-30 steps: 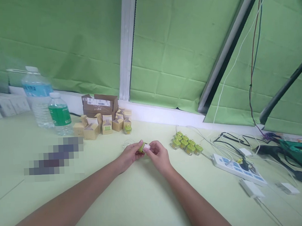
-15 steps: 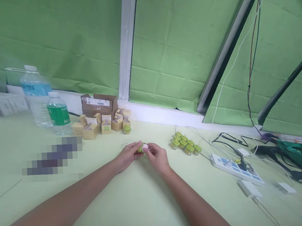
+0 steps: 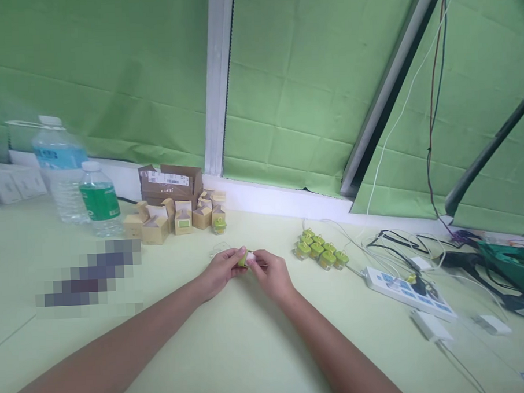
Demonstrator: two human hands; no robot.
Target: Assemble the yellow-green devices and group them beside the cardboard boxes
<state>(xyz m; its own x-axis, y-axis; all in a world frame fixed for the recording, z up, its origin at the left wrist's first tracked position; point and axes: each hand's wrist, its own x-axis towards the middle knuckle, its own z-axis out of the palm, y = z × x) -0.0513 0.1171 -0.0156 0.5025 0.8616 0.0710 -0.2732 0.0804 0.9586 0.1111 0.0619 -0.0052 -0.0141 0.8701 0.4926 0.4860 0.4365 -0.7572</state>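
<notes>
Held piece [image 3: 247, 258] is green and white; grouped jars [image 3: 317, 249] have yellow-green lids [image 3: 328, 257] and clear bodies showing yellow. Small cartons [image 3: 155, 229] are tan, one with a green patch [image 3: 184, 223]; larger box [image 3: 170, 192] is brown, its white label [image 3: 168, 178] barred in black. Both bottles [image 3: 99, 202] are clear and white-capped, one labelled blue, one green; blinds [image 3: 284, 103] are green.

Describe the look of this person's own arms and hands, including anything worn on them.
The left hand and right hand are bare, without gloves. The left forearm and right forearm show no sleeve, watch or bracelet. Small marks are too fine to tell.
</notes>
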